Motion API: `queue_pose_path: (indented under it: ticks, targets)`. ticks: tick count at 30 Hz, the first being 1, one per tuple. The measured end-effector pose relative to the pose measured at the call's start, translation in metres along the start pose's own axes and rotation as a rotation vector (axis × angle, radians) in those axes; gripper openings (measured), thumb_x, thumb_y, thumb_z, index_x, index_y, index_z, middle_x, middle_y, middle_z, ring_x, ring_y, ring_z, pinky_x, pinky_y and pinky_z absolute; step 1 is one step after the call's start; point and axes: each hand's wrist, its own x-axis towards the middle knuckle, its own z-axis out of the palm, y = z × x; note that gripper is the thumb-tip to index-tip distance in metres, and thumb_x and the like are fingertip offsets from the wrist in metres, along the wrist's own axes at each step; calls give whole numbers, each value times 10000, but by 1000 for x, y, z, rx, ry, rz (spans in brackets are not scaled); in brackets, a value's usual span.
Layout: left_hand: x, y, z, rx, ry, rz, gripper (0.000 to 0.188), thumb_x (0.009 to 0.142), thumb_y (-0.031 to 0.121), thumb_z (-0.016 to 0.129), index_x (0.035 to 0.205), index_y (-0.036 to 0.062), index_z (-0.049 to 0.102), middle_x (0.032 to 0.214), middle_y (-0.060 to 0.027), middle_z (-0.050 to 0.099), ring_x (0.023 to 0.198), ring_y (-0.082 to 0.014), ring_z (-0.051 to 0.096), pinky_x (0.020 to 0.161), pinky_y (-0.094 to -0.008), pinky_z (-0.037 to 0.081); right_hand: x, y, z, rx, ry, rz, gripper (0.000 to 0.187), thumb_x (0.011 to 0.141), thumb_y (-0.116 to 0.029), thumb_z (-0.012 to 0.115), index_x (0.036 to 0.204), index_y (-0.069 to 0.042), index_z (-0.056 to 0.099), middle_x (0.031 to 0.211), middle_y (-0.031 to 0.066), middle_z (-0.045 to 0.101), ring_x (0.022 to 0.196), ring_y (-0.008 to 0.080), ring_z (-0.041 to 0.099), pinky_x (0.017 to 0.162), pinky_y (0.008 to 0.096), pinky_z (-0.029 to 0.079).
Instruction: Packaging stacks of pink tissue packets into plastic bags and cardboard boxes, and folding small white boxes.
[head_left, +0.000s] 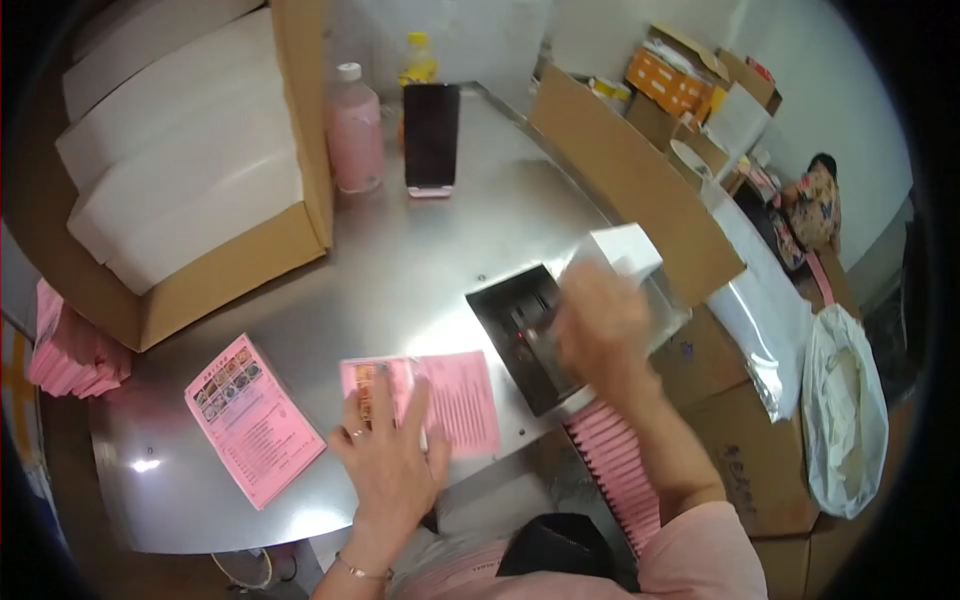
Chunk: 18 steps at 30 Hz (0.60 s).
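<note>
My left hand (388, 440) lies with its fingers spread over the left part of a pink printed sheet (462, 405) on the metal table. Beneath its fingertips is a small printed piece with yellow and red on it, mostly covered. On the right, my right hand (605, 325) hovers at the edge of a black recessed slot (520, 345) set into the tabletop, where a tiny red light shows. Motion blurs its fingers, so I cannot make out whether they hold anything. Just behind that hand is a white box (625, 248). A stack of pink printed leaflets (255, 425) rests left of my left hand.
A large cardboard box (235, 275) holding white packs stands at the back left, beside more pink stacks (75, 350). Farther back are a pink bottle (355, 135) and a phone (431, 140) on a stand. A folded pink strip (620, 465) hangs below the slot. Another person (812, 205) sits far right.
</note>
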Motion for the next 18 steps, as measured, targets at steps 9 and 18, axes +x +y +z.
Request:
queue_pose_path:
  ticks: [9,18]
  targets:
    - [46,-90,-44,353,251,217,539,760,491,721,1082,65,640,1262,-187,514,1064,-382,459,839,-483,314,30,2,87,283,118,573,162,875,-138,640,867,-2,727,844,160,593,891,315,562,773,421,458]
    - [47,-99,-35,191,176,310,429,784,346,712,1059,29,622,1070,-168,552,879,-321,509,715,-424,393,23,-10,92,172,309,494,294,873,-51,563,1150,-9,653,1029,178,635,1025,368,583,889,447,467]
